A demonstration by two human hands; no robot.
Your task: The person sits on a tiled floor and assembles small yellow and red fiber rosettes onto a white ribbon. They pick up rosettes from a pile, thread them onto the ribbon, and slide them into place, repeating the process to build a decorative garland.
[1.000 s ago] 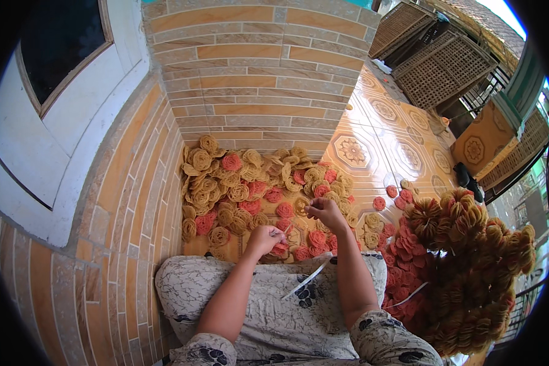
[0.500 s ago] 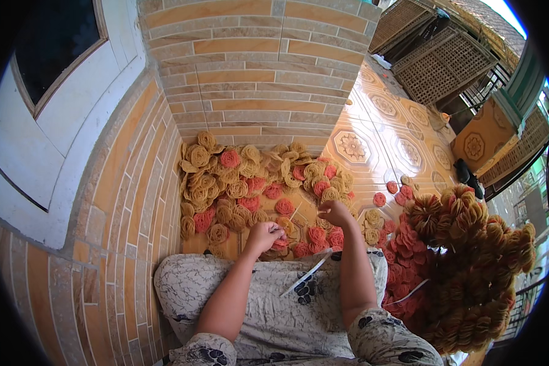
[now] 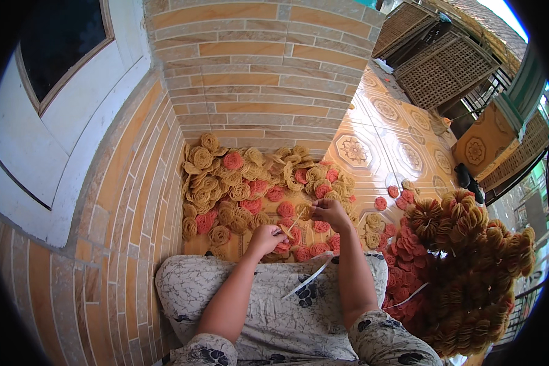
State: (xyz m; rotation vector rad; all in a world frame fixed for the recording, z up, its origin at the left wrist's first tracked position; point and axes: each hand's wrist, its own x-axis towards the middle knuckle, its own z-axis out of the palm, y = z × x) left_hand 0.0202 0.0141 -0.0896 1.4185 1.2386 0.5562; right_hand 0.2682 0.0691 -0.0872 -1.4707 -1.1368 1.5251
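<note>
My left hand [image 3: 266,240] is low over the tiled floor, just beyond my lap. Its fingers are pinched on a thin pale strip [image 3: 294,223] that slants up and away toward the right. A small tan piece shows at those fingertips, its shape too small to tell. Right of it, my right hand [image 3: 330,213] is closed on a tan rosette [image 3: 304,211], a flat, lacy coil like rolled noodles, beside the strip's far end. Whether the strip passes through this rosette I cannot tell. Loose coral rosettes [image 3: 321,226] lie below and between the hands.
Tan rosettes [image 3: 202,157] with some coral ones are heaped against the brick-patterned wall [image 3: 250,79]. At my right stands a big bundle of strung rosettes [image 3: 463,268] beside a coral pile [image 3: 402,262]. A white strip [image 3: 308,277] crosses my lap. Lattice panels [image 3: 448,67] stand far right.
My right hand, its fingers apart before, has closed and now has a tan rosette at its fingertips near the strip. The left hand has barely moved. The view has shifted slightly.
</note>
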